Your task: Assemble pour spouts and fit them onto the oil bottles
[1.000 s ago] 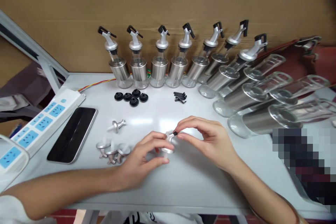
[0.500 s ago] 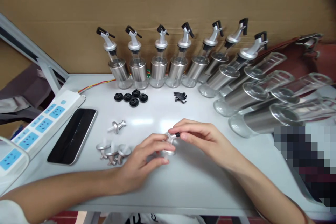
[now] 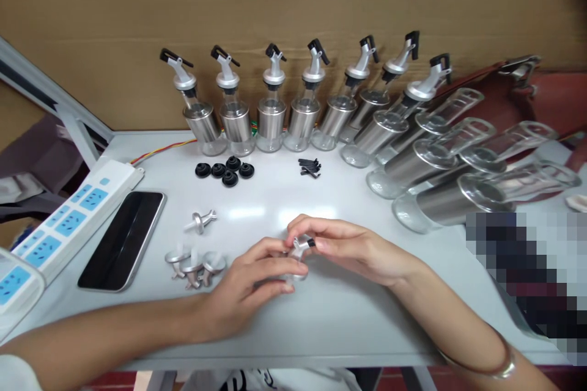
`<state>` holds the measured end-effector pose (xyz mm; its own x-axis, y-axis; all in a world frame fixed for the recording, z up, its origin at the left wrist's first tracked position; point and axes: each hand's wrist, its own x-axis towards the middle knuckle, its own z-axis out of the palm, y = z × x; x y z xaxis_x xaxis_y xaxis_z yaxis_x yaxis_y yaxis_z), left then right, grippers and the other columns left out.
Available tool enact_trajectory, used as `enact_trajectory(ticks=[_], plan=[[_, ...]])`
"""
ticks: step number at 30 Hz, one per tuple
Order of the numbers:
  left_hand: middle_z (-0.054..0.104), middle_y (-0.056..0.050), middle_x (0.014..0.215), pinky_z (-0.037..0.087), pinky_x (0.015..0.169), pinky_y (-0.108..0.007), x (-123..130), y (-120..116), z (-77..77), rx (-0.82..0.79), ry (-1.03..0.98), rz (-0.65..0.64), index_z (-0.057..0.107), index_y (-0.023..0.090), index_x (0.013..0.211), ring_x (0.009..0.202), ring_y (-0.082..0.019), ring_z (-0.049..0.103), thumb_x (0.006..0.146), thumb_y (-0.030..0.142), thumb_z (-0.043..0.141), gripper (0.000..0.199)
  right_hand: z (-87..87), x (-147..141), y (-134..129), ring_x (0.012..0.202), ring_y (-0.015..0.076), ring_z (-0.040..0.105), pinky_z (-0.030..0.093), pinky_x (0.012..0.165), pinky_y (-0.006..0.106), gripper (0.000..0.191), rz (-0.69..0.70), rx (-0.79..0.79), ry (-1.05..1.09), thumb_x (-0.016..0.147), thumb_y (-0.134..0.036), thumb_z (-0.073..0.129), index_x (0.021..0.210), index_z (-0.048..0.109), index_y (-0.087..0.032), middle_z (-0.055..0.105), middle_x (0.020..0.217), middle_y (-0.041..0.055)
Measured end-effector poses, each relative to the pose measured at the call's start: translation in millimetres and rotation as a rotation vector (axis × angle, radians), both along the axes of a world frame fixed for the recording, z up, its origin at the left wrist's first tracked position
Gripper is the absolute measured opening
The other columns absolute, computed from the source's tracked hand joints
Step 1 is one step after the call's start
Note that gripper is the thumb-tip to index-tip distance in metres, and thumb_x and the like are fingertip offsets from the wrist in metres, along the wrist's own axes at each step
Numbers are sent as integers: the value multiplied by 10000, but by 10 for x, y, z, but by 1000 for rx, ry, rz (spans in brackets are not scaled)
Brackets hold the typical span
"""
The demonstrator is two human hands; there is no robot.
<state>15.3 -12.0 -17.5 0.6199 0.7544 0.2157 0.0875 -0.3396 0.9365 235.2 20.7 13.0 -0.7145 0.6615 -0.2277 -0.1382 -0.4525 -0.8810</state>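
Observation:
A silver bottle pourer [image 3: 299, 252] with a black tip is held over the table between my hands. My left hand [image 3: 257, 272] is closed around its wide base, which the fingers partly cover. Thumb and fingers of my right hand [image 3: 346, 243] pinch at the black tip of the spout. Left of my left hand, several silver pourers [image 3: 213, 264] rest upside down in a cluster, and one pourer [image 3: 200, 221] lies on its side behind them. Farther back are several black rubber stoppers [image 3: 230, 179] and a small pile of black levers [image 3: 310, 167].
Glass-and-steel bottles [image 3: 271, 119] fitted with pourers line the cardboard back wall. Open-necked bottles [image 3: 415, 162] stand at the right, near a reddish-brown bag [image 3: 557, 95]. A phone [image 3: 123, 241] and a power strip [image 3: 68, 223] lie on the left. The table's front edge [image 3: 293, 361] runs below my forearms.
The view has shifted slightly, so the bottles appear farther left. My right fingers have curled closer around the spout, and more of the pourer shows. Both hands stay on it.

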Motion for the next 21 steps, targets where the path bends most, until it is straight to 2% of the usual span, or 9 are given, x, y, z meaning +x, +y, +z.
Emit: enact_trajectory(ticks=[2,5,9,13,17,19,21], plan=[[587,-55,1089,540,893,-317,-1,-1,0,-5,4,-5,648,324,1146,977,-181,606,931,187,568,268,-7,-20,-9,954,168,530,409,897,289,272,-9,-67,32,824,-407,681,991,696,-192,573,1021,43],[591,-58,1095,538,898,-317,-4,1,-6,-16,-2,-13,649,318,1149,978,-181,605,932,201,569,259,-17,-31,-23,943,165,525,393,891,286,276,-12,-88,45,805,-410,700,966,690,-186,565,997,35],[587,-59,1107,536,903,-323,-4,-1,-14,-22,1,-30,648,312,1142,986,-183,604,932,201,568,250,-15,-10,-22,936,171,509,380,884,296,319,3,-17,-3,802,-473,689,954,679,-193,551,976,32],[555,-43,1152,509,940,-323,9,-47,-7,-6,8,-23,595,345,1177,1052,-179,580,939,136,536,322,-7,-2,-13,930,180,514,378,903,318,324,-23,38,-45,800,-482,685,936,675,-187,557,968,37],[420,-79,1286,493,919,-352,17,-81,47,51,70,97,381,349,1315,1172,-225,480,911,149,559,485,7,-18,-19,930,183,549,424,890,328,277,-72,-42,58,794,-407,704,946,678,-177,584,981,50],[375,-96,1286,495,829,-333,4,-10,113,105,106,188,271,326,1322,1101,-218,487,889,188,584,551,25,-21,-22,940,189,571,461,864,336,256,-98,-73,133,798,-364,704,962,681,-169,594,1006,62],[391,-83,1220,474,755,-312,-35,158,210,229,113,242,282,299,1240,989,-191,506,904,220,546,435,49,-19,-22,954,200,597,492,847,353,236,-108,-89,190,812,-332,688,976,682,-162,606,1044,75]])
